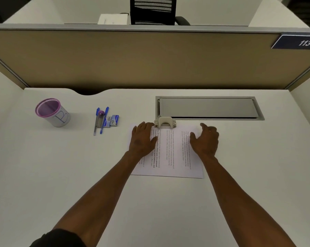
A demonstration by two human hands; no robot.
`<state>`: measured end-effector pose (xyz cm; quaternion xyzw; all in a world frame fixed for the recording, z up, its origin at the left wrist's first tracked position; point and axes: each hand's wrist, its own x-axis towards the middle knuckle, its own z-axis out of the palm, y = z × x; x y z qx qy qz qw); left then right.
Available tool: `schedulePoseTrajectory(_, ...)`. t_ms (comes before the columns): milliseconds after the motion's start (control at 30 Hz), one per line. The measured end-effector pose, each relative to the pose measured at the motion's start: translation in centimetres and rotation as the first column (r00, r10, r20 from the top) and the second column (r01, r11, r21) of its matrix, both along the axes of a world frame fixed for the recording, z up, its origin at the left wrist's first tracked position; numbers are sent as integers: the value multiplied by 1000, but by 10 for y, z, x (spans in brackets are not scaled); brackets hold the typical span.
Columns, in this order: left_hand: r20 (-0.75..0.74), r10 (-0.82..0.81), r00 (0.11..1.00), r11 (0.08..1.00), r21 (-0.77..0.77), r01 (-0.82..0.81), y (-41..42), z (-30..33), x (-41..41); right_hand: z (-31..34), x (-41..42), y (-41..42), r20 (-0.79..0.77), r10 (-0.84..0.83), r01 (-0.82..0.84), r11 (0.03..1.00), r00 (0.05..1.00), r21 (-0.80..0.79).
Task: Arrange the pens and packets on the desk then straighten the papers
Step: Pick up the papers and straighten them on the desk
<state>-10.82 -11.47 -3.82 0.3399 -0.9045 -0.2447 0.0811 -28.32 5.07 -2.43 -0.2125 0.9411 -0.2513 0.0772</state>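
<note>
Papers (pixel 175 157) lie in the middle of the white desk (pixel 43 175), printed sheets turned sideways so the lines of text run away from me. Both of my forearms reach in from the near edge onto them. My left hand (pixel 142 139) lies flat on the left part of the sheets, fingers straight and a little spread, fingertips close to the far edge. My right hand (pixel 205 139) sits on the right part, palm down, thumb out to the left and fingers loosely bent; it grips nothing that I can see.

At the far edge of the papers, between my hands, stands a beige hole punch (pixel 165 122), touching the sheets. Left of the papers, well apart from them, two blue pens (pixel 102 122) lie side by side pointing away from me, with a purple-capped item between their far ends. Just right of the pens, touching them, sit small blue packets (pixel 112 120).

Farther left stands a purple mesh pen cup (pixel 51 112), upright. Beyond the punch, a grey cable hatch (pixel 208 107) is set into the desk. A tan partition (pixel 132 57) closes the far side.
</note>
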Motion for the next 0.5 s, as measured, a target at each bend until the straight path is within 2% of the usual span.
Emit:
schedulePoseTrajectory(100, 30, -6, 1000, 1000, -15, 6, -1, -1, -5, 2, -10, -18, -66, 291, -284, 953, 954, 102)
schedulePoseTrajectory(167, 24, 13, 1000, 999, -31, -12, -2, 1, -11, 3, -16, -32, -33, 427, -413, 889, 904, 200)
schedulePoseTrajectory(233, 7, 31, 999, 999, -35, -31, -3, 6, -19, 3, -21, -42, 4, 462, -451, 865, 887, 219)
schedulePoseTrajectory(500, 35, -14, 999, 996, -92, 17, -11, 9, -32, 9, -27, -49, 75, 429, -435, 889, 900, 143)
